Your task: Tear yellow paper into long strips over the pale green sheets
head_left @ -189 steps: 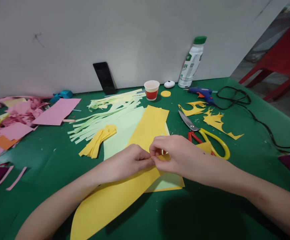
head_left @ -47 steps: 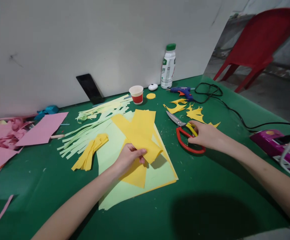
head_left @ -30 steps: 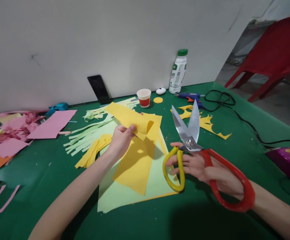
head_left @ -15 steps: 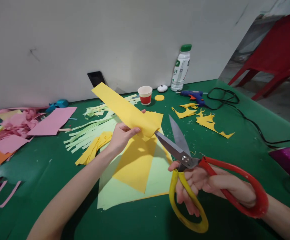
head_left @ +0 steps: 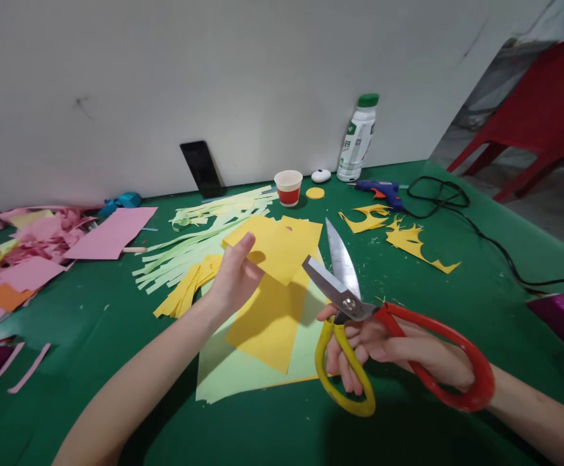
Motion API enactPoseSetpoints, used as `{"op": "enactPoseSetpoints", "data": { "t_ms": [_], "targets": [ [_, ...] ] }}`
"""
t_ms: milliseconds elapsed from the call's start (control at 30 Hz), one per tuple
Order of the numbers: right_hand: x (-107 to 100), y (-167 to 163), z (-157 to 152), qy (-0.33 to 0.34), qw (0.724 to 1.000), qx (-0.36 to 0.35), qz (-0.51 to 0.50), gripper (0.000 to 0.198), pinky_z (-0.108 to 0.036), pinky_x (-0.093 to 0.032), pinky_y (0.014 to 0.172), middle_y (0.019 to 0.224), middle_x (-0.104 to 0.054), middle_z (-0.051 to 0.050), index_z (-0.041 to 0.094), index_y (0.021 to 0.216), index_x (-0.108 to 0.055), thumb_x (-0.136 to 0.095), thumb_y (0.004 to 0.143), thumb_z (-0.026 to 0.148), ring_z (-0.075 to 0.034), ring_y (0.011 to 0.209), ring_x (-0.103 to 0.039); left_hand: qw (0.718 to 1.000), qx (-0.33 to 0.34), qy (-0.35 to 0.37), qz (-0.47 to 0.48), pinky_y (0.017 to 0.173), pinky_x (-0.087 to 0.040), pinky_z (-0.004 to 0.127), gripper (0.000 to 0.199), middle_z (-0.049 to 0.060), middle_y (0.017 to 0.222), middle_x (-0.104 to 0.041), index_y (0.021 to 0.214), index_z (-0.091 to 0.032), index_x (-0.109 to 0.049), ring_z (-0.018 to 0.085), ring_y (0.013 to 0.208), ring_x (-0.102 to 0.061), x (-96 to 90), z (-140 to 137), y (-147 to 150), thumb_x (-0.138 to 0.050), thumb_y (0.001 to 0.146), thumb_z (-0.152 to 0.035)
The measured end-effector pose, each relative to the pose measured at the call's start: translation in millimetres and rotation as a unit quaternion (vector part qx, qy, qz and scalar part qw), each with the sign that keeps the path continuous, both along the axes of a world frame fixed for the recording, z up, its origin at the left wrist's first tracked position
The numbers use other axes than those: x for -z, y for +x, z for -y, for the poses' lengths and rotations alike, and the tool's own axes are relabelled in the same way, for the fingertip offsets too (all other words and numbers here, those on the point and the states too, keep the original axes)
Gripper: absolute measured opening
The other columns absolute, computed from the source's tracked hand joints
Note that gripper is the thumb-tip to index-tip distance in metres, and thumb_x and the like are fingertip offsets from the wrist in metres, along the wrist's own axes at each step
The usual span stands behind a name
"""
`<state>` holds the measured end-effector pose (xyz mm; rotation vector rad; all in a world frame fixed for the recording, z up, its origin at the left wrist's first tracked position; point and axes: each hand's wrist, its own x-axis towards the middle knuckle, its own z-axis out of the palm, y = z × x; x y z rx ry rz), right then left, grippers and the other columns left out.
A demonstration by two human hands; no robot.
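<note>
My left hand (head_left: 236,275) is closed on a piece of yellow paper (head_left: 284,249), its thumb in front and most of its fingers hidden behind. The paper is held above another yellow sheet (head_left: 265,333), which lies on light green paper (head_left: 223,375). My right hand (head_left: 359,349) grips a pair of scissors (head_left: 347,303) with one red and one yellow handle. Their blades stand apart just to the right of the held paper, with nothing between them. Cut yellow strips (head_left: 189,285) and fringed light green paper (head_left: 175,262) lie beyond my left wrist.
A paper cup (head_left: 289,191), a yellow disc (head_left: 315,193), a bottle (head_left: 358,139) and a leaning phone (head_left: 201,168) stand or lie near the wall. At right are a glue gun (head_left: 381,191) with its cord and yellow scraps (head_left: 415,243). Pink paper (head_left: 111,234) lies left.
The yellow paper in my left hand has tilted down from its raised, slanted position. The scissors have drawn slightly left, and their blades are clear of the paper's edge.
</note>
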<state>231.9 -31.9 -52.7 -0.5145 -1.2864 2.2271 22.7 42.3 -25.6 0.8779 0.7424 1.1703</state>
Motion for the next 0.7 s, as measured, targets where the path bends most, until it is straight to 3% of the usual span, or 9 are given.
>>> {"op": "enactPoseSetpoints", "data": {
  "t_ms": [133,233,333,467,700],
  "targets": [
    [-3,-7,-2,0.033,0.999,-0.022,0.009,0.045,-0.035,-0.045,0.073,0.093,-0.060,-0.010,0.014,0.123,-0.033,-0.044,0.081,0.021,-0.016,0.076,-0.060,0.999,0.001,0.032,0.014,0.068,-0.049,0.023,0.026,-0.001,0.084,-0.067,0.090,-0.021,-0.062,0.015,0.077,-0.062,-12.2,10,-1,-0.068,0.067,-0.032],
    [-8,-12,-4,0.054,0.998,-0.030,0.020,0.029,-0.034,-0.044,0.073,0.092,-0.058,-0.009,0.015,0.111,-0.047,-0.043,0.084,0.025,-0.016,0.079,-0.058,0.998,-0.006,0.049,-0.024,0.072,-0.050,0.027,0.022,0.001,0.087,-0.068,0.088,-0.020,-0.063,0.019,0.082,-0.062,-19.8,15,-5,-0.067,0.067,-0.023],
    [-14,-16,-7,0.054,0.998,-0.024,0.008,0.028,-0.034,-0.043,0.073,0.094,-0.058,-0.008,0.020,0.111,-0.048,-0.045,0.085,0.029,-0.016,0.082,-0.057,0.996,-0.019,0.077,-0.045,0.076,-0.050,0.031,0.019,0.002,0.087,-0.069,0.084,-0.020,-0.065,0.022,0.089,-0.062,-26.2,15,-12,-0.068,0.065,-0.018],
    [-22,-23,-9,0.031,0.999,-0.013,0.024,0.033,-0.034,-0.042,0.075,0.095,-0.058,-0.004,0.028,0.116,-0.045,-0.049,0.083,0.032,-0.015,0.082,-0.057,0.995,-0.013,0.092,-0.034,0.076,-0.051,0.030,0.018,0.001,0.081,-0.069,0.083,-0.021,-0.067,0.022,0.089,-0.062,-35.2,14,-21,-0.069,0.065,-0.018],
    [-37,-32,-11,0.046,0.996,0.011,0.071,0.037,-0.033,-0.044,0.070,0.092,-0.060,-0.006,0.024,0.116,-0.045,-0.049,0.082,0.039,-0.014,0.073,-0.057,0.996,-0.005,0.090,-0.013,0.070,-0.053,0.025,0.013,0.001,0.074,-0.068,0.077,-0.019,-0.069,0.018,0.079,-0.065,-45.8,16,-25,-0.066,0.071,-0.031]
  ]
}}
